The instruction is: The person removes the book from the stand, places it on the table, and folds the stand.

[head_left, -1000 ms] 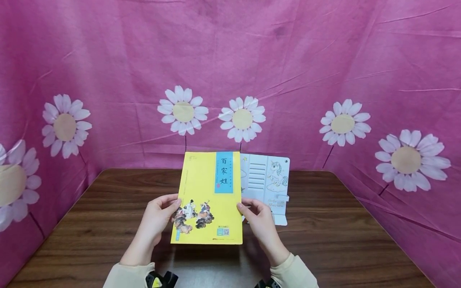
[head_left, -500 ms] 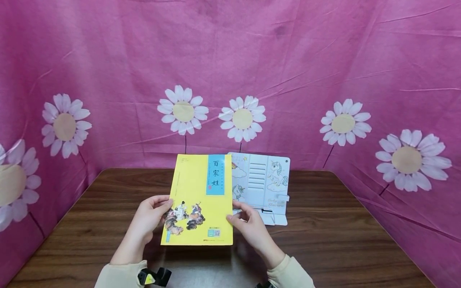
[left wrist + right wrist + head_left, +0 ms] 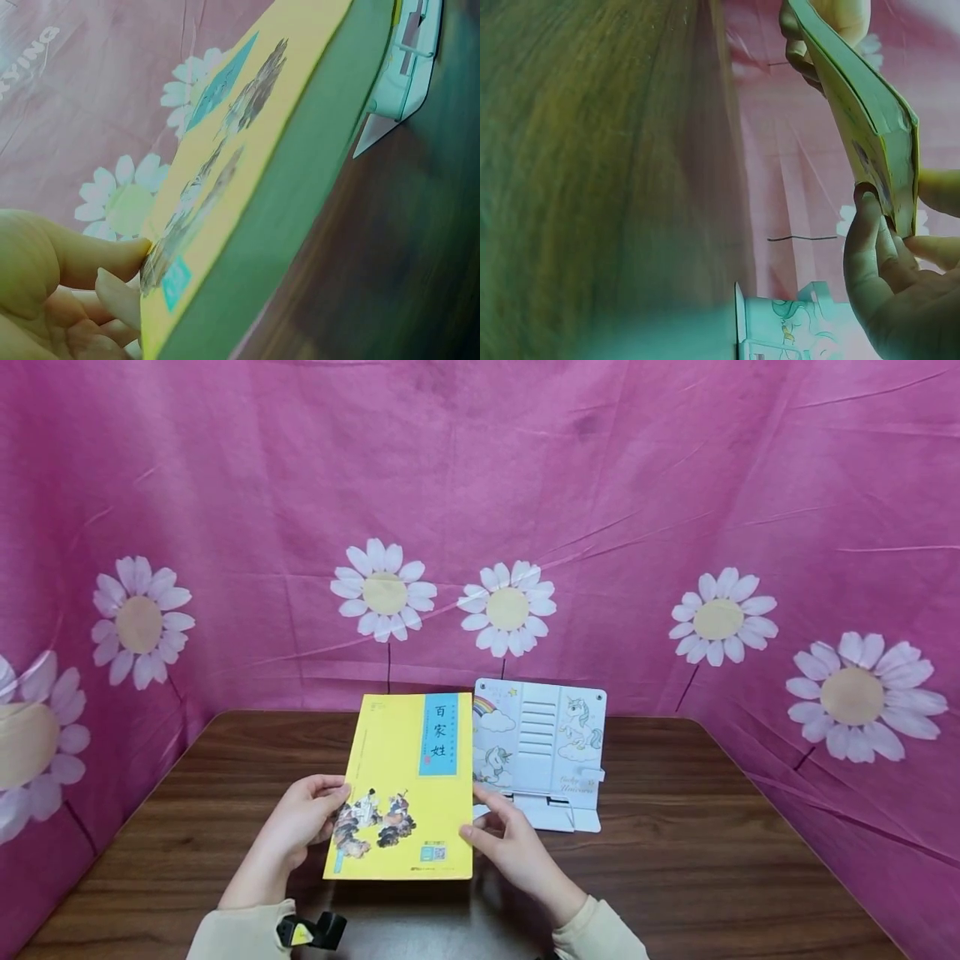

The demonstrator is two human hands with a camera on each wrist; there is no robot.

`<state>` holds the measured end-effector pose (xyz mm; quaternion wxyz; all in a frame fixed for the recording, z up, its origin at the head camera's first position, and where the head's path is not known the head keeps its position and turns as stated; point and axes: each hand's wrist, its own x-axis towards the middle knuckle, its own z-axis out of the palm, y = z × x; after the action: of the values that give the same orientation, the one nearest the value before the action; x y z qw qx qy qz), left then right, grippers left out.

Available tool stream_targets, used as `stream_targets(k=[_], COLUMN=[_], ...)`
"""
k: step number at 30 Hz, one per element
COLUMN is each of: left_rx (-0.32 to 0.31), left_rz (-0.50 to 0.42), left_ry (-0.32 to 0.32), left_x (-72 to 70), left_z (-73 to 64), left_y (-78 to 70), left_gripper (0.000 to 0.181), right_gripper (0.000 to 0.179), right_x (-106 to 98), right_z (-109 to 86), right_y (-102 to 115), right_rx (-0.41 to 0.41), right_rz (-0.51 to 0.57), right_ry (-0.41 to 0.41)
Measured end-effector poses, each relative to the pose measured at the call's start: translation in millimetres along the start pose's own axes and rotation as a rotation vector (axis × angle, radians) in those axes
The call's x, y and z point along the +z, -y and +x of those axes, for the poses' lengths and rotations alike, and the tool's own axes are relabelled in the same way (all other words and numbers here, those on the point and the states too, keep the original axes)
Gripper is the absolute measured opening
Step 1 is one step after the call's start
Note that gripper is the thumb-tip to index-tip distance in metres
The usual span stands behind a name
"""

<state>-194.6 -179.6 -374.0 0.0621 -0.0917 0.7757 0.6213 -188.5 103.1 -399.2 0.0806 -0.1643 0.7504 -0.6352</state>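
A yellow book (image 3: 393, 760) with a blue title strip and painted figures on its cover is held up, tilted, over the table. My left hand (image 3: 296, 822) pinches its left edge with the thumb on the cover. On the opposite edge, my right hand (image 3: 513, 847) grips the book, thumb in front and fingers behind. In the right wrist view the book (image 3: 881, 127) appears edge-on, closed, with its page block visible. Just behind the right hand stands a white book stand (image 3: 537, 756) printed with unicorns, its lower left part hidden by the book and hand.
The brown wooden table (image 3: 712, 860) spreads out on both sides of the hands. A pink cloth (image 3: 615, 510) with printed daisies hangs round its back and sides.
Both hands have carried the book left and a little lower. The stand, partly covered before, now shows its rainbow panel and upper left corner.
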Motion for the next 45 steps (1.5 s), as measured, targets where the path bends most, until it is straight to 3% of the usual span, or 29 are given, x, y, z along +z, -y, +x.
stream_targets(k=[5, 11, 17, 21, 25, 28, 35, 45], left_rx=[-0.009, -0.011, -0.024, -0.025, -0.037, -0.039, -0.052, -0.088], left_rz=[0.000, -0.017, -0.032, -0.016, 0.003, 0.017, 0.057, 0.078], left_ry=[0.007, 0.038, 0.067, 0.070, 0.064, 0.078, 0.119, 0.117], left_x=[-4.7, -9.4, -13.3, -17.0, -20.0, -22.2, -30.2, -32.6], left_z=[2.2, 4.0, 7.3, 9.7, 11.4, 12.7, 14.1, 16.0], left_y=[3.9, 7.0, 12.9, 18.7, 24.9, 30.0, 37.9, 44.8], left_gripper=[0.040, 0.040, 0.039, 0.040, 0.040, 0.039, 0.038, 0.034], right_gripper=[0.069, 0.071, 0.073, 0.075, 0.076, 0.079, 0.092, 0.095], right_x=[4.5, 9.1, 12.3, 14.8, 16.9, 17.2, 16.8, 19.5], right_z=[-1.9, -2.8, -2.8, -3.9, -4.9, -4.6, -1.6, -1.1], right_y=[-0.7, -1.9, -5.4, -8.9, -10.9, -11.4, -10.0, -15.9], right_rx=[-0.001, -0.014, -0.046, -0.076, -0.088, -0.051, 0.144, 0.157], right_rz=[0.031, 0.015, -0.096, -0.194, -0.222, -0.163, 0.145, 0.136], right_ry=[0.037, 0.025, 0.016, 0.054, 0.099, 0.138, 0.262, 0.318])
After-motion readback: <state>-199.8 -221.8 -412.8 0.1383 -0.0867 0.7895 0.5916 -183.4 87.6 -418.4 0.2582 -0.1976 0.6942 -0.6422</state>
